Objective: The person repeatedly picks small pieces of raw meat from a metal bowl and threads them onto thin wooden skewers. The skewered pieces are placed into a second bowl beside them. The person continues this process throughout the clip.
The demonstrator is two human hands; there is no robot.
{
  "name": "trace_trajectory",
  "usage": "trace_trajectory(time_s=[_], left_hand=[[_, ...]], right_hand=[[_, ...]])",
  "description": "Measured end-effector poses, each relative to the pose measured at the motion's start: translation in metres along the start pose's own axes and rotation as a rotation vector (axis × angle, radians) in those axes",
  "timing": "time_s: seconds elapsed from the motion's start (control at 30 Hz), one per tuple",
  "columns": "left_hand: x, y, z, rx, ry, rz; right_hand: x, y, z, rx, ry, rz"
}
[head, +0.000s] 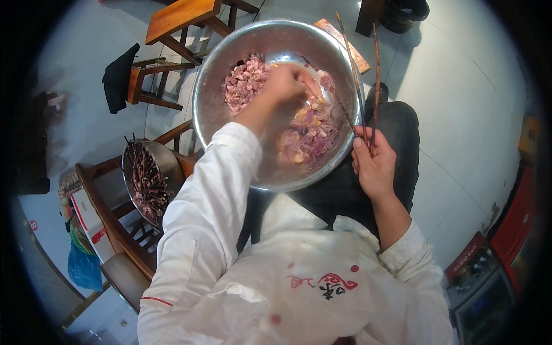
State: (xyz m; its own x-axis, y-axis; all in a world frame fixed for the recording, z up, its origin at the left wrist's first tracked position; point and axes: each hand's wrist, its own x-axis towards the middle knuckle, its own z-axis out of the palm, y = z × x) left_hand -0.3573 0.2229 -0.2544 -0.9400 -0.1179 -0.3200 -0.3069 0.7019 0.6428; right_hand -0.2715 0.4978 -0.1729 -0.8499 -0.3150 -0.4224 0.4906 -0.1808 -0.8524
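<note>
A large stainless steel basin [202, 142] rests over my lap. Diced raw meat [246, 84] is heaped at its left side, and sliced purple onion mixed with pale bits [315, 133] lies at its lower right. My left hand [286, 84] reaches inside the basin between the two heaps; its fingers are blurred, so what they hold is unclear. At the right rim, my right hand [374, 157] grips thin brown wooden skewers [376, 86]. Two point up past the rim, while another slants into the basin with a piece of meat [326, 81] on it, close to my left fingers.
On the left, a metal bowl [166, 159] of loaded skewers [148, 181] sits on a wooden chair [97, 207]. Wooden stools [185, 17] stand beyond it. A blue plastic bag [84, 267] hangs at lower left. A black bucket [404, 17] is at the top right.
</note>
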Motion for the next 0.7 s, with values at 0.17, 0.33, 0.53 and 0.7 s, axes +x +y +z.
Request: trace_trajectory(time_s=[0.17,0.33,0.53,0.7], left_hand=[[-0.043,0.008,-0.044,-1.092,0.008,-0.224],[-0.107,0.025,-0.072,-1.495,0.127,-0.203],[-0.146,0.028,-0.065,-1.530,0.367,-0.245],[-0.154,0.021,-0.059,-1.450,0.449,-0.256]], right_hand=[[-0.009,-0.008,0.002,-0.059,-0.002,0.062],[-0.039,-0.017,0.010,-0.161,-0.106,0.023],[-0.072,-0.021,0.010,-0.282,-0.140,-0.082],[-0.086,-0.019,0.014,-0.430,-0.186,-0.142]])
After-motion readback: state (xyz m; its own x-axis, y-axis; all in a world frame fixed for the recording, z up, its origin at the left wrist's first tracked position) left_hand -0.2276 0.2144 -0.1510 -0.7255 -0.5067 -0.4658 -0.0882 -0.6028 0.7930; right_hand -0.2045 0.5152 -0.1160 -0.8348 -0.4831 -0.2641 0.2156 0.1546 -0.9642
